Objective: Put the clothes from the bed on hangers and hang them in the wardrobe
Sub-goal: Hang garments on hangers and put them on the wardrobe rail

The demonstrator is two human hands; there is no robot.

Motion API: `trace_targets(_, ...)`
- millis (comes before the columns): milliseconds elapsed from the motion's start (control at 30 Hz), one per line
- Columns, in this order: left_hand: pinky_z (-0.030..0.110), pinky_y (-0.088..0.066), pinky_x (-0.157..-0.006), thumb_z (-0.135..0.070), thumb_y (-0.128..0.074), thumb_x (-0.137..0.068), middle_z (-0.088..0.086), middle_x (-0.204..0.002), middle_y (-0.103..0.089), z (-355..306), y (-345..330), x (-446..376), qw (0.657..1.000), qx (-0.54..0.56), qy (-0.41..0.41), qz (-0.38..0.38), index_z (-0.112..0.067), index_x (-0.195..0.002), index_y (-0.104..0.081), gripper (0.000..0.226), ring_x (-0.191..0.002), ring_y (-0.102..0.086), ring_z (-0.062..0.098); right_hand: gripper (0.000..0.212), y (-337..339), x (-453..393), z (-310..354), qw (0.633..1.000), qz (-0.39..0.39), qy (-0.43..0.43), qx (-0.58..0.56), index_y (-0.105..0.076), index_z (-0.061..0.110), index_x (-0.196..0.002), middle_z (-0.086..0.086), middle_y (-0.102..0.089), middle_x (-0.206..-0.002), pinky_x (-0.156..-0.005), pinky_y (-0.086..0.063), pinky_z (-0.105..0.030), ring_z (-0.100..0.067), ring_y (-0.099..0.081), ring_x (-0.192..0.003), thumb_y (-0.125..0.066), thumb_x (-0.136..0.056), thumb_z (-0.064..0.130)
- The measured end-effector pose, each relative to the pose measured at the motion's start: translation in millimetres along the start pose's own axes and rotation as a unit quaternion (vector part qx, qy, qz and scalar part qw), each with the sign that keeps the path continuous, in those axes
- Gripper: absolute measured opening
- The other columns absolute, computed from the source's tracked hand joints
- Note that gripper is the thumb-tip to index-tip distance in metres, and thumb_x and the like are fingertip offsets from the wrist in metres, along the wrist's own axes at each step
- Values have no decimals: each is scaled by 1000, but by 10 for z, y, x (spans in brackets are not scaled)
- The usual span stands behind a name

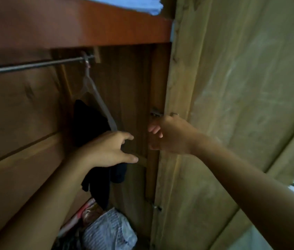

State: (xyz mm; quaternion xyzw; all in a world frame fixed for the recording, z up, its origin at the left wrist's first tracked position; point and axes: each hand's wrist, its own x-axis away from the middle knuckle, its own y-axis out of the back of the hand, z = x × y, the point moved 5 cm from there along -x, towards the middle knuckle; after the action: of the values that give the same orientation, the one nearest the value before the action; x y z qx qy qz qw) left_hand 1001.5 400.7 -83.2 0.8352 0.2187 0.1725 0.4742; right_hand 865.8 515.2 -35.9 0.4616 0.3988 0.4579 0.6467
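Wardrobe interior fills our head view, brown panels on the left and far side, with a pale wooden door (223, 87) open on the right. Above runs a reddish shelf (88, 27) carrying folded blue cloth (133, 4). Low down, near us, lies a heap of bundled fabric (110, 230), striped grey-white over something pink.

Under the shelf a metal rail (30, 66) crosses from the left. From its right end hangs a pale hanger (97, 98), hook over the rail, and on it a dark garment (90, 123), nearly black, bunched and drooping unevenly below our left hand (110, 150).

That left hand lies against the garment at the hanger's lower end with thumb and fingers spread apart; we cannot tell whether it grips anything. Our right hand (171, 136) sits near the door's inner edge, just beside a small metal fitting (156, 112), fingers loosely curled, holding nothing we can see.
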Motion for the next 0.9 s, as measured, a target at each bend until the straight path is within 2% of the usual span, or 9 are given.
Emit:
trace_targets(100, 24, -40, -92, -53, -78, -74, -5, -144, -47, -311, -231, -42, 999, -19, -43, 28, -34, -146, -41, 83, -128, -46, 9, 45, -12, 380, -306, 999, 11, -36, 20, -64, 25, -121, 5, -66, -112, -86, -56, -36, -15, -64, -100, -79, -79, 34)
trace_targets(233, 32, -44, -96, -51, -78, -75, -7, -145, -44, -715, -535, -87, 996, -49, -75, 27, -37, -145, -38, 82, -131, -44, 15, 52, -103, 895, -705, 996, 23, -78, 40, -61, 30, -126, 11, -65, -117, -82, -49, -21, -7, -60, -102, -81, -78, 37)
trace_targets(333, 34, -46, -97, -45, -80, -75, -7, -146, -43, -1001, -858, -118, 993, -43, -94, 49, -39, -144, -38, 80, -129, -45, 14, 60, -132, 1347, -992, 990, 28, -137, 25, -56, 30, -131, 11, -62, -124, -86, -48, -22, -7, -59, -105, -81, -77, 38)
trace_targets(400, 26, -47, -87, -46, -80, -75, -9, -147, -40, -1218, -1077, -129, 991, -43, -103, 68, -42, -142, -38, 79, -124, -49, 11, 63, -99, 1691, -1167, 984, 25, -175, -4, -54, 30, -134, 10, -61, -127, -84, -50, -20, -6, -61, -102, -82, -77, 38)
trace_targets(467, 23, -42, -81, -50, -79, -73, -13, -147, -40, -1473, -1271, -123, 990, -44, -112, 80, -43, -141, -38, 79, -124, -49, 10, 65, -4, 2064, -1320, 978, 10, -206, -25, -54, 32, -135, 12, -61, -125, -75, -47, -13, -5, -60, -97, -82, -77, 41)
trace_targets(500, 25, -42, -84, -53, -79, -72, -13, -147, -41, -1620, -1360, -111, 988, -46, -122, 83, -44, -141, -38, 81, -127, -48, 11, 65, 56, 2257, -1390, 975, 1, -220, -24, -54, 32, -135, 12, -61, -124, -74, -47, -13, -6, -60, -97, -82, -77, 42)
trace_targets(600, 31, -47, -90, -61, -78, -67, -13, -144, -47, -2120, -1607, -46, 981, -39, -166, 91, -47, -139, -40, 83, -126, -50, 12, 63, 179, 2811, -1601, 965, -20, -260, -34, -56, 29, -134, 10, -61, -129, -86, -50, -21, -7, -59, -108, -81, -78, 41)
trace_targets(767, 32, -48, -89, -54, -77, -72, -14, -139, -51, -2859, -2165, 104, 969, -30, -221, 106, -44, -134, -46, 70, -120, -52, 10, 52, -20, 3594, -2026, 938, -47, -343, -28, -54, 31, -131, 9, -59, -131, -91, -48, -23, -9, -57, -112, -76, -84, 37)
trace_targets(900, 34, -48, -94, -48, -79, -75, -7, -145, -47, -3266, -2767, 199, 956, -56, -239, 159, -40, -138, -45, 72, -125, -50, 14, 57, -334, 4257, -2355, 917, -56, -393, -37, -51, 31, -135, 9, -56, -137, -101, -43, -28, -10, -54, -121, -74, -84, 39)
